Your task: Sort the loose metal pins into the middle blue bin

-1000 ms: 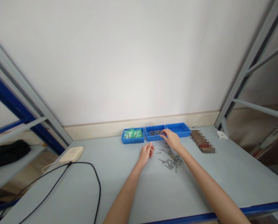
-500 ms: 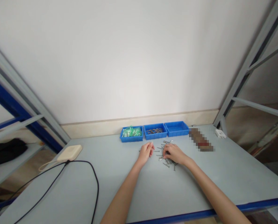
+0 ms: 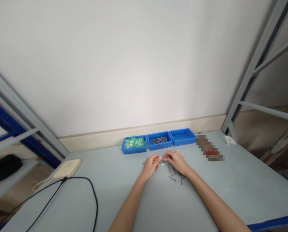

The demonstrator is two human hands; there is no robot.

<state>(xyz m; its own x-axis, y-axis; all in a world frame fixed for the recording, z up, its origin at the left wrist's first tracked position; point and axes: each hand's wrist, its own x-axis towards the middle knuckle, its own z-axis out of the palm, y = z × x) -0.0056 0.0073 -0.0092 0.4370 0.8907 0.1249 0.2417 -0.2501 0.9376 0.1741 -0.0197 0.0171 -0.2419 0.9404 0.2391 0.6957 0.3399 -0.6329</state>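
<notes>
My left hand [image 3: 150, 165] and my right hand [image 3: 176, 160] meet over the grey table [image 3: 139, 199], fingertips pinched together on a small metal piece [image 3: 161, 159] between them. A loose pile of metal screws [image 3: 175, 172] lies under and just right of my right hand. Behind stand three blue trays in a row: the left tray [image 3: 134, 148] holds green pieces, the middle tray [image 3: 159, 145] holds metal parts, and the right tray [image 3: 183, 140] looks bare inside.
A beige flat device [image 3: 67, 168] with a black cable [image 3: 85, 190] lies at the left. A blurred-out brown object [image 3: 209, 149] and a small white part [image 3: 230, 140] sit at the right. Metal shelf posts stand on both sides; the wall is behind.
My right hand came back from the middle tray to the screw pile, then up to my left hand, where both now pinch a small piece. The view shifted slightly.
</notes>
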